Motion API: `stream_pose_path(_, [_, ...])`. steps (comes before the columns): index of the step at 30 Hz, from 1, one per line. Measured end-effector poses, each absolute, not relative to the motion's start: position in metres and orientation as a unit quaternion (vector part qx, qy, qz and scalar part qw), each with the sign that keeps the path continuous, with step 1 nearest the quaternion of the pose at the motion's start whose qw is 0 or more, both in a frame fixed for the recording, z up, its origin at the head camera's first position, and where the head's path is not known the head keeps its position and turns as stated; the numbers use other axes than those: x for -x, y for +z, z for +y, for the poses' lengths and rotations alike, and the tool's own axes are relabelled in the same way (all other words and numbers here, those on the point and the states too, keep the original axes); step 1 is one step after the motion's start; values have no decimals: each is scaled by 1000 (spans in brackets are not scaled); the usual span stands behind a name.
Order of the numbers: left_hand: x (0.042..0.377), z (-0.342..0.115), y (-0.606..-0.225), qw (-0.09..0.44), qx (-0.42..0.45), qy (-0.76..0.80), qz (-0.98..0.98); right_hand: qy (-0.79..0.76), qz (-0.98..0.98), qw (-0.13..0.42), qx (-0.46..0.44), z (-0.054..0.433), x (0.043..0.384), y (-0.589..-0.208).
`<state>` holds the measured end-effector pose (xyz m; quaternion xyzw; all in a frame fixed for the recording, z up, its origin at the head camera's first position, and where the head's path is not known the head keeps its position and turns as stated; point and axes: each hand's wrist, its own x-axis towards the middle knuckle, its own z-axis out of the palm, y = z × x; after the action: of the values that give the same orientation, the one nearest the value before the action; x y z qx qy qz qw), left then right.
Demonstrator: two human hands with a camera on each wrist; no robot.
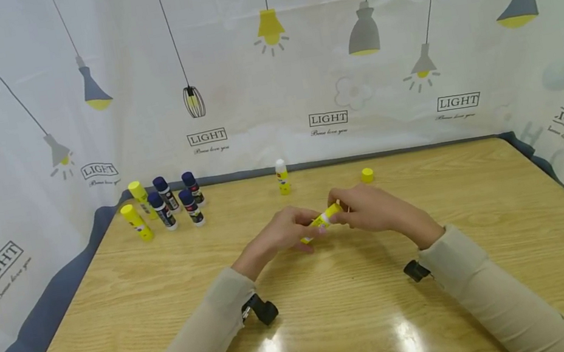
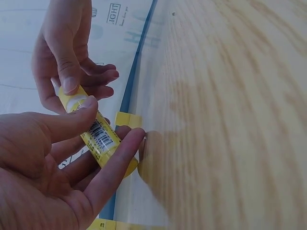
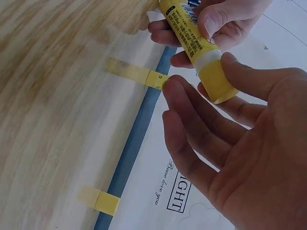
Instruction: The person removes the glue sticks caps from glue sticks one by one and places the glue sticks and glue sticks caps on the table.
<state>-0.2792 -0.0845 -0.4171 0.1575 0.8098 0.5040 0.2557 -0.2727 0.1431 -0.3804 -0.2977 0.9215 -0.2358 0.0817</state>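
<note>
My left hand [image 1: 284,229] holds the yellow barrel of a glue stick [image 2: 101,136], its barcode label showing in the left wrist view. The right hand [image 1: 373,209] pinches the stick's yellow cap [image 3: 217,82] between thumb and fingers. A white band shows between cap and barrel; how firmly the cap sits cannot be told. The stick lies tilted between both hands, just over the table. Beyond the hands, a second yellow glue stick [image 1: 283,179] with a white top stands upright. A loose yellow cap [image 1: 367,175] rests on the table behind my right hand.
At the back left of the wooden table [image 1: 359,311] stand two yellow-capped glue sticks [image 1: 137,223] and several dark blue ones [image 1: 163,211]. A white curtain [image 1: 259,99] printed with lamps hangs along the table's back edge and sides.
</note>
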Motion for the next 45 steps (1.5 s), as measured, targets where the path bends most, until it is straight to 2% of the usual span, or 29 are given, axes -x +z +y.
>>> stream_pose_path(12, [280,-85,-419,255,-159,502,811,-255,916,88,297,141,271,-381])
stream_pose_path(22, [281,-86,-420,254,-161,502,811,-255,909,71,323,140,272,-383])
stream_pose_path(32, [281,-88,-418,261,-165,506,805,-245,903,16,352,141,273,-385])
stream_pose_path(45, [283,-87,-419,265,-168,504,804,-268,908,17,322,141,275,-386])
